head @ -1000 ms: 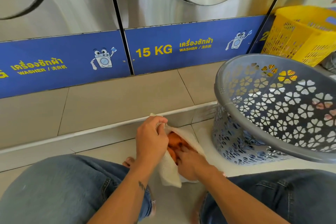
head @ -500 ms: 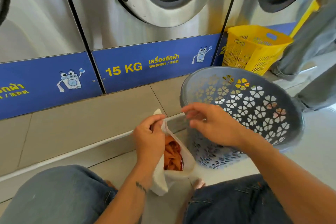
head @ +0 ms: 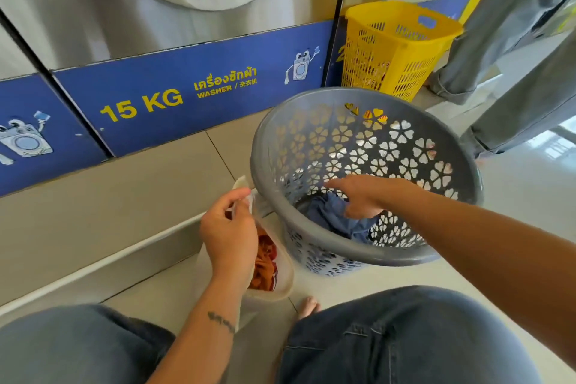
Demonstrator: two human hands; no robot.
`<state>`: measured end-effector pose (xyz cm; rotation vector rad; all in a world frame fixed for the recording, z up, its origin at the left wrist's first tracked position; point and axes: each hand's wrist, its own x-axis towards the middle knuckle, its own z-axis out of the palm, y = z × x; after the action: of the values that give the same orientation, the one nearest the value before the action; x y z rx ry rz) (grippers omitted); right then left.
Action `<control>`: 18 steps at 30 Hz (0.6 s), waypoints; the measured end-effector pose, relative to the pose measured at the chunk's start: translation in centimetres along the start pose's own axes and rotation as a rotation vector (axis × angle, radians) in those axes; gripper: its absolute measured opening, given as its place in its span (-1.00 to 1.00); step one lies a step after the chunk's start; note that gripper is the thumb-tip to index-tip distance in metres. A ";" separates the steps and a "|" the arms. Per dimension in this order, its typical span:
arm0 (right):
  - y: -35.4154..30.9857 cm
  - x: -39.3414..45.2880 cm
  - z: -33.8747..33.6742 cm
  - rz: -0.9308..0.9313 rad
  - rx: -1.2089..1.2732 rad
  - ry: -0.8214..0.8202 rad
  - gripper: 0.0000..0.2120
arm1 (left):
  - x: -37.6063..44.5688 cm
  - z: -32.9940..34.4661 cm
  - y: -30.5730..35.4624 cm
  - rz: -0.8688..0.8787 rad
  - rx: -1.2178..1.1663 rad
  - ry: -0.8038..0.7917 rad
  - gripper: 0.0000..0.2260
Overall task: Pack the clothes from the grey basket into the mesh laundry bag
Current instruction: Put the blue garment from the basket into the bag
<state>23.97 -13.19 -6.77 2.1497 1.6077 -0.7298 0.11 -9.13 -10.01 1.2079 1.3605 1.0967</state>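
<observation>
Left hand point(head: 229, 235): pinches the rim of the white mesh laundry bag point(head: 282, 285), holding its mouth open beside the grey basket point(head: 349, 248).
Bag contents: orange clothes point(head: 265, 268) — bunched inside.
Right hand point(head: 363, 196): inside the basket, fingers loosely spread, touching blue clothing point(head: 330, 215) at the bottom.
Behind: yellow basket point(head: 396, 47) — against the washers.

grey basket point(head: 358, 254): perforated plastic, smooth
mesh laundry bag point(head: 285, 282): pale fine cloth
yellow basket point(head: 392, 50): glossy plastic lattice
washers point(head: 93, 19): brushed metal
floor point(head: 514, 196): glossy tile
</observation>
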 end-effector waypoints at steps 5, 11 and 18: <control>0.6 6.1 0.8 0.037 -0.143 -0.113 -0.25 | 1.5 1.0 -0.5 -0.026 0.007 -0.050 -0.79; 1.2 14.1 4.8 0.047 -0.148 -0.231 -0.08 | 3.0 0.8 -1.4 -0.085 0.048 -0.101 -0.81; 2.8 18.3 13.6 0.150 -0.267 -0.373 0.18 | 3.6 0.4 -2.6 -0.172 -0.010 -0.183 -0.81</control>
<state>28.11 -7.61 -28.68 1.7961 1.2573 -0.7657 0.13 -5.84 -13.02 1.1321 1.2900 0.8496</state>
